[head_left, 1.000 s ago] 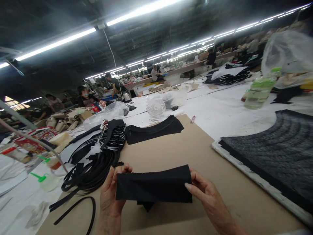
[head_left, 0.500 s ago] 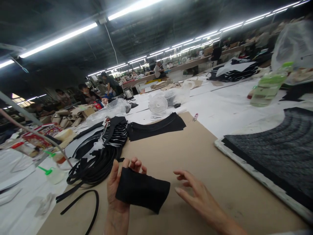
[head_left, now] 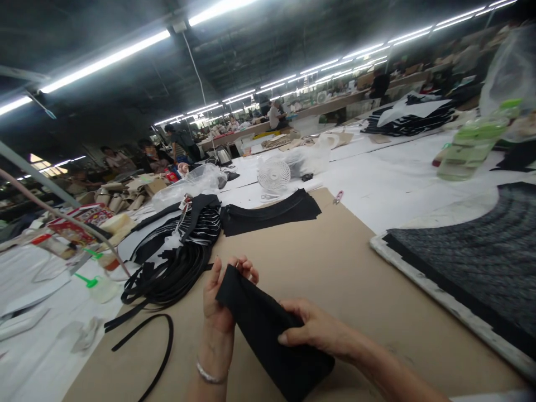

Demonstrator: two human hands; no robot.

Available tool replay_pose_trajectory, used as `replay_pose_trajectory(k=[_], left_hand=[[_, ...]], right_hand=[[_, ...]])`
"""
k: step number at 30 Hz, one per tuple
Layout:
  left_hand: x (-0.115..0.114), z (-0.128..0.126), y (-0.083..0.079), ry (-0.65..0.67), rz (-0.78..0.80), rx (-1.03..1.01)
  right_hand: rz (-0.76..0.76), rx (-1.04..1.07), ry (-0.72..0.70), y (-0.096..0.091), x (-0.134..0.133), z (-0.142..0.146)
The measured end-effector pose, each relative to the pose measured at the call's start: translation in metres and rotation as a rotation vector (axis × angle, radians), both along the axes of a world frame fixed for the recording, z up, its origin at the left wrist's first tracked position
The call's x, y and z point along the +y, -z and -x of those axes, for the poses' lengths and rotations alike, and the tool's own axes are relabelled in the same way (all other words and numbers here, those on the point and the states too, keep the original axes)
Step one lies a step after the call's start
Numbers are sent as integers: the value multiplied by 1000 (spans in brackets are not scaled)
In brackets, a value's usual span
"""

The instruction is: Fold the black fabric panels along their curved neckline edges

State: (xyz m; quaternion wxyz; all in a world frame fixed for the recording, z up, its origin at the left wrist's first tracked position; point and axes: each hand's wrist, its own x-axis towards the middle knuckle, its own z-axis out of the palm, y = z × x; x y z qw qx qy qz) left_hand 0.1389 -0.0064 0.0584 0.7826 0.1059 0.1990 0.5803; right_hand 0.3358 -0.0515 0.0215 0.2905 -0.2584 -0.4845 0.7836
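Note:
A black piece of fabric point(head_left: 268, 335) is stretched between my two hands above the brown board. My left hand point(head_left: 221, 304), with a bracelet at its wrist, holds the upper left end, its fingertips curling up behind the cloth. My right hand point(head_left: 312, 329) pinches the right edge with the thumb in front, its other fingers partly hidden behind. Beyond my hands lies a curved stack of black pieces point(head_left: 272, 215). To the left is a bundle of black strips point(head_left: 178, 279), and one loose strip point(head_left: 167, 346) curves on the board.
The brown board point(head_left: 355, 268) covers the near table. At right, dark textured pieces point(head_left: 473, 240) rest on a pale slab. A white fan point(head_left: 274, 176), pink-handled snips point(head_left: 338, 196) and a green-tinted jug point(head_left: 473, 145) stand farther off. Green-nozzled bottles point(head_left: 98, 287) are at left. Several people sit or stand in the background.
My right hand has moved left and taken hold of the fabric's right edge. The piece has swung lower and now slants down to the right, showing more length.

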Motion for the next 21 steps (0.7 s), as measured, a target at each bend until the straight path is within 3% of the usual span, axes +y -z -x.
replay_pose_trajectory(k=[4, 9, 15, 21], left_hand=[[13, 5, 33, -15, 94, 79], [14, -1, 63, -9, 184, 219], [9, -9, 73, -45, 228, 389], [6, -15, 75, -118, 191, 603]], right_hand=[[132, -24, 137, 5, -7, 0], [61, -153, 251, 7, -10, 1], [-233, -506, 335, 10, -14, -1], [-454, -833, 324, -15, -21, -13]])
